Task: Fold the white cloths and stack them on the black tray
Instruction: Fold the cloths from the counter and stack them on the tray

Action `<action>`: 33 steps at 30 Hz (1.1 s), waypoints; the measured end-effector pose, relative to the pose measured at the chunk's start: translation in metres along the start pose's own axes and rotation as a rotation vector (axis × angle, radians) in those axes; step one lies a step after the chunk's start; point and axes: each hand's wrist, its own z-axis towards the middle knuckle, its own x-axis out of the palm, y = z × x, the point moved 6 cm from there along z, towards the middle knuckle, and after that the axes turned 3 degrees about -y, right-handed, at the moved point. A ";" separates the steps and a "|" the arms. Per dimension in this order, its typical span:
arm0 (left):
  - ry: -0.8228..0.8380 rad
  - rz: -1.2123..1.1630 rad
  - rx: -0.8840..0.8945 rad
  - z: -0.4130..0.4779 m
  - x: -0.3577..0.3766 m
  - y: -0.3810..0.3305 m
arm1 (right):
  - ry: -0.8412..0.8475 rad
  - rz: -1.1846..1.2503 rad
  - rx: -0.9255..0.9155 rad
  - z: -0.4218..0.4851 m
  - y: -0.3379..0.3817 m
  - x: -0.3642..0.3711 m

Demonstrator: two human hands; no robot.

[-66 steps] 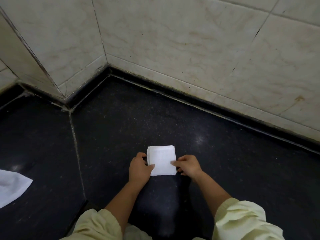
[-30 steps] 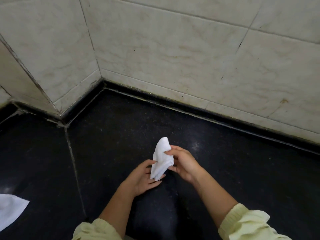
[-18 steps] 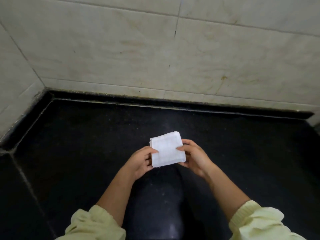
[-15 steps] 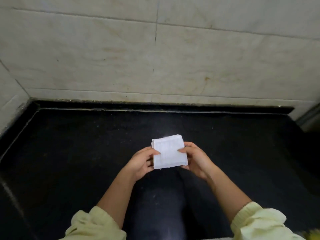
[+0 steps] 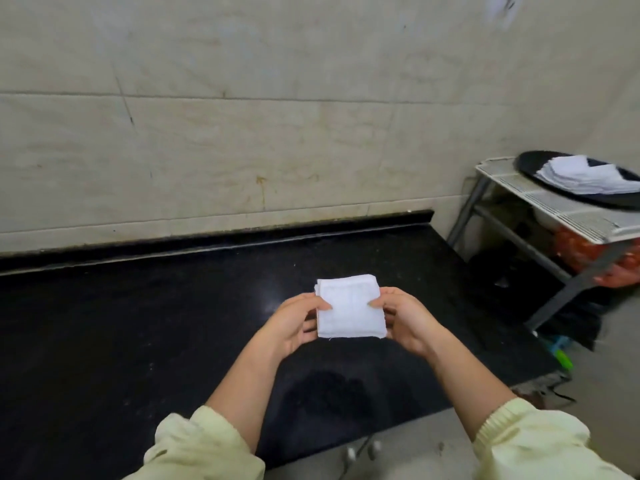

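A folded white cloth [image 5: 349, 308], a small square, is held flat above the black counter [image 5: 138, 323]. My left hand [image 5: 294, 323] pinches its left edge with the thumb on top. My right hand [image 5: 403, 318] pinches its right edge the same way. At the far right a round black tray [image 5: 533, 168] sits on a white rack [image 5: 554, 206]. A stack of folded white cloths [image 5: 585, 178] lies on the tray.
A tiled wall [image 5: 242, 133] runs behind the counter. The counter ends at the right, with a gap before the rack's metal legs [image 5: 464, 216]. Orange and dark items [image 5: 588, 251] sit under the rack. Pale floor [image 5: 415, 445] shows below the counter's front edge.
The cloth was lifted off the counter and is now held flat in both hands. The view swung right, so the loose cloth at the left left the view and the tray came in.
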 end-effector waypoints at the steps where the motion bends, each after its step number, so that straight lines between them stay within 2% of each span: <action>1: 0.016 0.020 0.005 0.002 0.020 0.001 | -0.018 0.011 -0.008 -0.003 0.005 -0.019; 13: 0.223 0.179 0.034 0.052 0.261 -0.010 | -0.264 0.060 -0.204 -0.010 0.090 -0.243; 27: 0.391 0.268 0.096 0.186 0.480 -0.082 | -0.284 0.110 -0.295 0.083 0.225 -0.436; 33: 0.388 0.265 0.109 0.222 0.549 -0.112 | -0.253 0.123 -0.326 0.122 0.277 -0.497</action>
